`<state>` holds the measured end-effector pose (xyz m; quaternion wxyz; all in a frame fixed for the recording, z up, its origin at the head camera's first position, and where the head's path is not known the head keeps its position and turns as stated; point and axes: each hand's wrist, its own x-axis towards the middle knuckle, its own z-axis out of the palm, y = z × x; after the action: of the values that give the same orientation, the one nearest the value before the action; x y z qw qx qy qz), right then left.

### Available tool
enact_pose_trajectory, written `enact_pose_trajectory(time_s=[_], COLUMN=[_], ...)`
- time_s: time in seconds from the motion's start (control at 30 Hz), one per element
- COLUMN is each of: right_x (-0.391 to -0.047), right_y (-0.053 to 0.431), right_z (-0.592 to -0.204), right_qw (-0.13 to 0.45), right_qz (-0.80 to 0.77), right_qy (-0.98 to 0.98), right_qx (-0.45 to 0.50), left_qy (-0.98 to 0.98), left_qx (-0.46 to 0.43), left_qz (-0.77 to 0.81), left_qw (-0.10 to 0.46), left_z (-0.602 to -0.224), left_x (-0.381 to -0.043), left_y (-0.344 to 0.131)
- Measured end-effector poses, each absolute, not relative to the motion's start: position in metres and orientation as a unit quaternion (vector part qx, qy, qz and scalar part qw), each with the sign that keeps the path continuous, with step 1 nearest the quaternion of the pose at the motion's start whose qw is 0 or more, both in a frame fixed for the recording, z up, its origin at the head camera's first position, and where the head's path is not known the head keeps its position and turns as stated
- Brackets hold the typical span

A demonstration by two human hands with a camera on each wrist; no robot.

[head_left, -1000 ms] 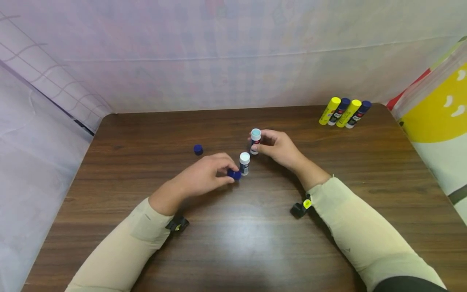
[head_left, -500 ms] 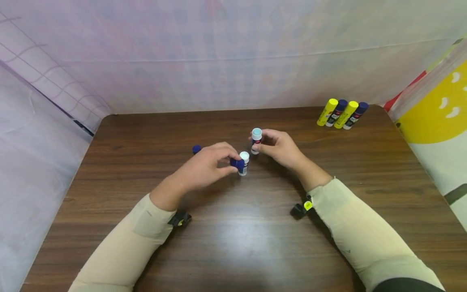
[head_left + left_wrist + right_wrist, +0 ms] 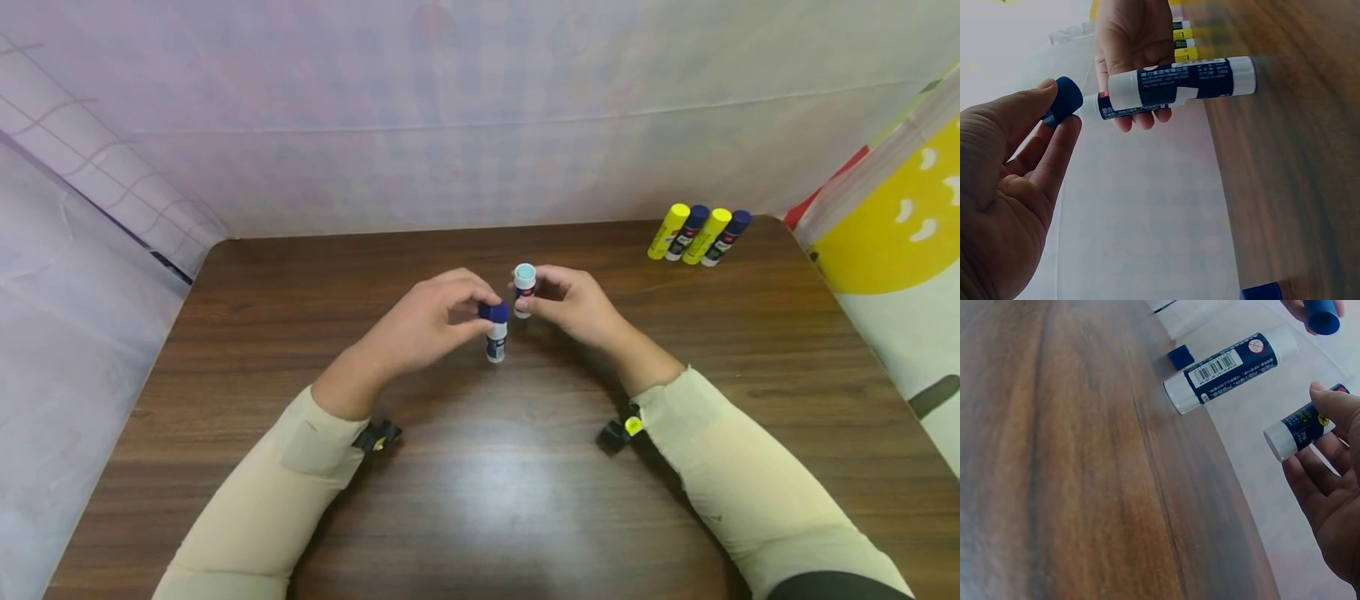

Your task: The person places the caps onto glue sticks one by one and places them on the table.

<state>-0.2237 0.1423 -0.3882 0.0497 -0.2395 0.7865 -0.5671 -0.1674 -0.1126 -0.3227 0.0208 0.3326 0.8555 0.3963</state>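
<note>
My left hand [image 3: 423,323] pinches a blue cap [image 3: 1067,100] between thumb and fingers. The cap is just above the white top of an upright glue stick [image 3: 496,343]; both wrist views show a gap between them. In my right hand [image 3: 576,305] is another glue stick [image 3: 525,287], held upright between thumb and fingers, uncapped, with pale blue glue at its top. The two sticks are close together near the middle of the table. A second blue cap [image 3: 1180,357] lies on the table, hidden behind my left hand in the head view.
Several capped glue sticks, yellow ones [image 3: 669,232] and dark blue ones [image 3: 727,238], stand in a row at the back right of the brown wooden table [image 3: 480,500]. A pale patterned cloth [image 3: 450,125] hangs behind the table.
My left hand has lifted the blue cap from beside the standing glue stick to over its top, turning it upright. The right hand and its stick have hardly moved.
</note>
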Motion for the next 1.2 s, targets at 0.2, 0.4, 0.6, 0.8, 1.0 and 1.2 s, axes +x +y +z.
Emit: enact_pose_trajectory(time_s=[0.2, 0.4, 0.6, 0.8, 1.0, 1.2], right_x=[-0.222, -0.218, -0.213, -0.21, -0.208, -0.209], right_y=[0.141, 0.142, 0.14, 0.136, 0.134, 0.137], right_z=[-0.384, -0.377, -0.371, -0.363, -0.36, -0.363], right_qw=[0.046, 0.044, 0.042, 0.029, 0.017, -0.01], right_qz=[-0.564, -0.557, -0.562, -0.539, -0.505, -0.473], right_qy=[0.789, 0.794, 0.788, 0.797, 0.81, 0.822], right_qx=[-0.239, -0.24, -0.247, -0.272, -0.297, -0.318], left_qy=[0.85, 0.834, 0.829, 0.826, 0.814, 0.815], left_qx=[0.327, 0.321, 0.31, 0.298, 0.314, 0.319], left_qz=[0.413, 0.449, 0.462, 0.473, 0.483, 0.479], left_qw=[-0.003, -0.022, -0.052, -0.07, -0.066, -0.063], left_z=[-0.317, -0.317, -0.317, -0.317, -0.322, -0.326], left_x=[-0.172, -0.176, -0.178, -0.179, -0.183, -0.183], left_y=[-0.109, -0.105, -0.103, -0.105, -0.106, -0.108])
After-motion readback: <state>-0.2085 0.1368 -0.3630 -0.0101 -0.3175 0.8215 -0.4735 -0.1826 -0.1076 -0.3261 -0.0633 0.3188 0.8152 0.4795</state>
